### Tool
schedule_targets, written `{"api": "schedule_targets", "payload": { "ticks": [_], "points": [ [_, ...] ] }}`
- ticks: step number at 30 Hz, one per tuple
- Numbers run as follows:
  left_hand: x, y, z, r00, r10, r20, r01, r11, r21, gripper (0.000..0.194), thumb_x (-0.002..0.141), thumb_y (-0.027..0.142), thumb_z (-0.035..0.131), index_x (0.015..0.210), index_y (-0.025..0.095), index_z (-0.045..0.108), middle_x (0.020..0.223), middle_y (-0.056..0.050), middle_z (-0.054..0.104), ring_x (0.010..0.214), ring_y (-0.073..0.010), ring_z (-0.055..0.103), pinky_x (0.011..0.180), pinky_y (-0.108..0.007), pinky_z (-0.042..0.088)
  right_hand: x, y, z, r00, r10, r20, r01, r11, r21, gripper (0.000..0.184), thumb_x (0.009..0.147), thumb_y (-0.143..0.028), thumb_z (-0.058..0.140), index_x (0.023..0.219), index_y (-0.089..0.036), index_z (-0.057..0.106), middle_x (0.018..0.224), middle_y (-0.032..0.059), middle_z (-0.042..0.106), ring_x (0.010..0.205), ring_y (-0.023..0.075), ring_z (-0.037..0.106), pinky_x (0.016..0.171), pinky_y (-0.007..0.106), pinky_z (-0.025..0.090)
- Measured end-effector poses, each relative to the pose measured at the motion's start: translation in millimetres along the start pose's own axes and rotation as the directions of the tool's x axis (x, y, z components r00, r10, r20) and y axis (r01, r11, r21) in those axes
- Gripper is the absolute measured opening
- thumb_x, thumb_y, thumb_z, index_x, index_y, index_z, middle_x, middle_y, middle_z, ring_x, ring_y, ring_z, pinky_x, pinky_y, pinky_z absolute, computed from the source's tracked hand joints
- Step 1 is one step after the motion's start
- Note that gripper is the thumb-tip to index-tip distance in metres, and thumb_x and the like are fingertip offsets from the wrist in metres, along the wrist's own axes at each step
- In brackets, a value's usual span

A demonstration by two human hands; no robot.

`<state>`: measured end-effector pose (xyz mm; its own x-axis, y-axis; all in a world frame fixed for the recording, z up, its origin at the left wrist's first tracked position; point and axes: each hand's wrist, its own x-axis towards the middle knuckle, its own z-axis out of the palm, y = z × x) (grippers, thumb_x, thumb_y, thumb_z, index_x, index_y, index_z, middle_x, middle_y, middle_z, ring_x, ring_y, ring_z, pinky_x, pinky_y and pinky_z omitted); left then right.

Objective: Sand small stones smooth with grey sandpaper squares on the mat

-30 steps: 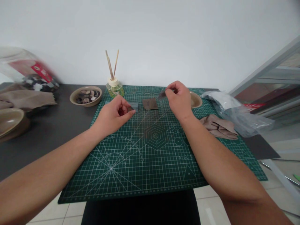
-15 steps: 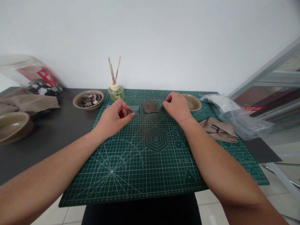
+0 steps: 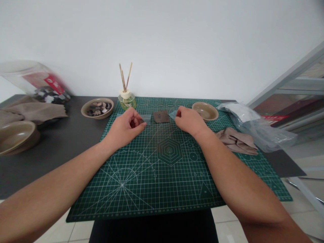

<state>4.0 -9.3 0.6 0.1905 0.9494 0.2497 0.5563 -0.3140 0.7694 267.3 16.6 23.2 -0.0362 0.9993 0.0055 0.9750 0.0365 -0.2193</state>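
Note:
On the green cutting mat (image 3: 141,189) lies a small brown square (image 3: 161,116) of cloth or leather, with faint marks on it, between my hands. My left hand (image 3: 126,126) is to its left, thumb and fingers closed together; what they hold is hidden. A strip of clear plastic (image 3: 146,118) shows beyond those fingertips and reaches under the hand. My right hand (image 3: 188,120) is closed at the square's right, its fingers on a bluish clear plastic piece (image 3: 172,114) whose corner points toward the square.
Behind my right hand sits a tan bowl (image 3: 206,111). Crumpled brown cloth (image 3: 236,140) and a clear plastic bag (image 3: 263,130) lie right. Leftward are a reed diffuser (image 3: 127,100), a bowl of dark pieces (image 3: 98,108), another bowl (image 3: 17,135), cloth (image 3: 37,113) and a clear jar (image 3: 37,81).
The bluish plastic piece at my right fingertips now shows more plainly, tilted toward the brown square. Both hands stay in nearly the same places; the whole view has shifted slightly.

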Motion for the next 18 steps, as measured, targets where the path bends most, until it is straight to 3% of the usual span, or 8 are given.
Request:
{"api": "schedule_targets", "payload": {
  "ticks": [8, 11, 15, 18],
  "points": [
    [0, 1, 0.4, 1.0, -0.009, -0.018, 0.009, 1.0, -0.022, 0.024, 0.083, 0.041, 0.074, 0.087, 0.025, 0.056, 0.065, 0.006, 0.055, 0.059, -0.0151, 0.052, 0.06, -0.032, 0.041, -12, -11, -7, 0.998, 0.003, -0.06, -0.01, 0.994, -0.107, 0.035, 0.106, -0.029, 0.048, 0.118, -0.013, 0.077, 0.115, 0.0221, 0.083, 0.111, 0.0391, 0.077, 0.093, 0.047, 0.055],
    [1, -1, 1.0, 1.0, -0.007, -0.018, 0.006, 1.0, -0.023, 0.024, 0.084, 0.041, 0.074, 0.087, 0.025, 0.057, 0.065, 0.006, 0.056, 0.059, -0.0154, 0.052, 0.06, -0.032, 0.041, -9, -13, -1, 0.982, -0.152, -0.114, 0.15, 0.988, -0.024, 0.032, 0.103, -0.024, 0.053, 0.121, -0.011, 0.077, 0.121, 0.0198, 0.081, 0.121, 0.0381, 0.072, 0.104, 0.049, 0.054],
    [2, -4, 1.4, 1.0, -0.002, -0.018, 0.001, 1.0, -0.022, 0.024, 0.084, 0.04, 0.075, 0.087, 0.025, 0.057, 0.064, 0.006, 0.054, 0.059, -0.0157, 0.052, 0.06, -0.032, 0.041, -4, -16, 19, 0.898, -0.409, -0.164, 0.427, 0.899, 0.096, 0.048, 0.102, -0.03, 0.065, 0.146, -0.012, 0.069, 0.147, 0.0191, 0.072, 0.139, 0.0358, 0.063, 0.122, 0.051, 0.047],
    [3, -4, 1.3, 1.0, 0.0, -0.021, -0.001, 1.0, -0.019, 0.023, 0.084, 0.04, 0.075, 0.087, 0.025, 0.057, 0.064, 0.006, 0.054, 0.059, -0.0157, 0.052, 0.06, -0.032, 0.042, -3, -20, 32, 0.887, -0.452, -0.099, 0.461, 0.882, 0.095, 0.067, 0.103, -0.04, 0.071, 0.163, -0.014, 0.057, 0.167, 0.0209, 0.059, 0.154, 0.0387, 0.053, 0.128, 0.055, 0.043]
  ]
}}
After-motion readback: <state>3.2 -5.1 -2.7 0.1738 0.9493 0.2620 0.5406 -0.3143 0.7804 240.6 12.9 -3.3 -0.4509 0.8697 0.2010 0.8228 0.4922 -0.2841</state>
